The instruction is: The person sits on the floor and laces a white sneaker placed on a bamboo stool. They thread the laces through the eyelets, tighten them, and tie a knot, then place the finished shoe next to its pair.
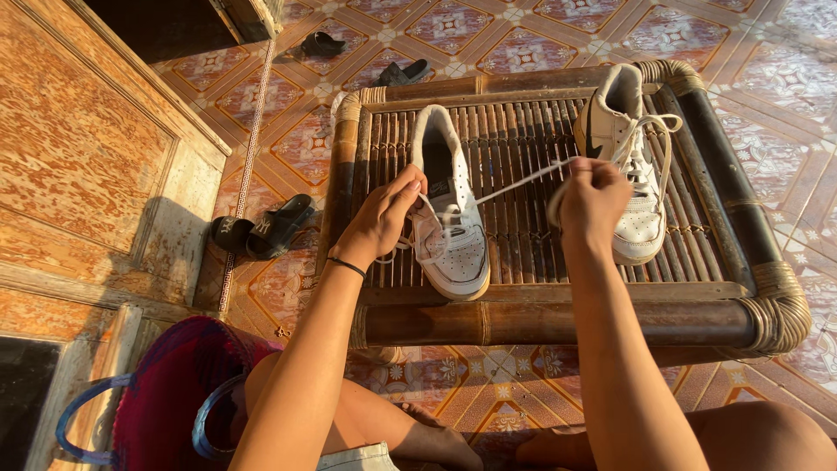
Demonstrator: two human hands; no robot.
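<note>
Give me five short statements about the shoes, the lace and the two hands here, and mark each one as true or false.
1. The left hand rests on the left sneaker. True.
2. The right hand pulls a white lace out to the side. True.
3. Both sneakers lie on the tiled floor. False: they stand on a bamboo table.
4. The right sneaker has no lace. False: it is laced, with loose loops at the top.
5. A pair of black sandals lies on the floor left of the table. True.
</note>
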